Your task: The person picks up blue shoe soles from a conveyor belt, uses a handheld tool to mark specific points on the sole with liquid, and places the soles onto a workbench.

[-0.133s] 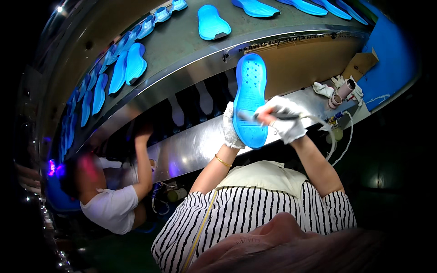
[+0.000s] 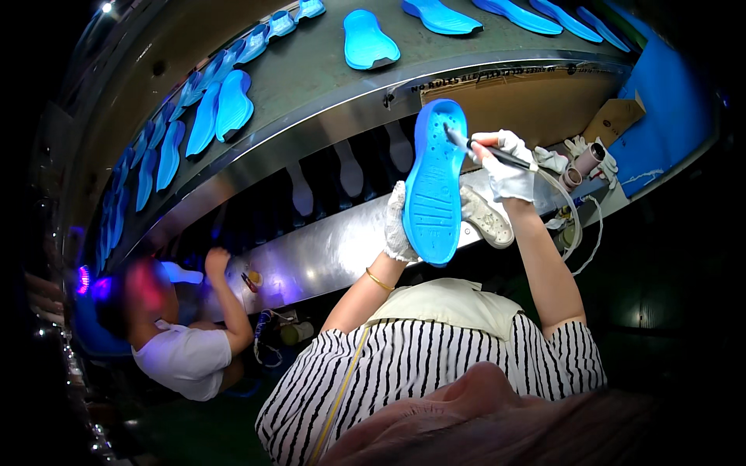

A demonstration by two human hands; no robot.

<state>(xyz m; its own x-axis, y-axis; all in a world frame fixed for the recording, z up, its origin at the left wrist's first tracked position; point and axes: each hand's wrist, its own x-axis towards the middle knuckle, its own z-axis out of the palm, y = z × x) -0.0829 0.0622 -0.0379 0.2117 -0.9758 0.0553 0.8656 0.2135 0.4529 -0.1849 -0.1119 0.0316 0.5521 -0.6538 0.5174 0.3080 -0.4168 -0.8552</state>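
Note:
A bright blue shoe sole is held up before me, its holed end away from me. My left hand, in a whitish glove, grips it by the left edge; the fingers behind it are hidden. In my gloved right hand, whose fingertips are bare, is a black-handled brush. Its bristles touch the sole's inner face near the far end. From the handle's rear, a clear tube runs down to the right. Behind the sole and below my right hand, a pale sole rests on the metal ledge.
The metal ledge runs below a belt carrying several blue soles. Dark slots under the belt contain pale soles. Gloves and a pinkish spool lie by a cardboard box. A co-worker sits at left.
My right hand has swept the brush from the sole's near half up to its far end. The sole has tilted slightly. The co-worker's arm has drawn back from the dark slots.

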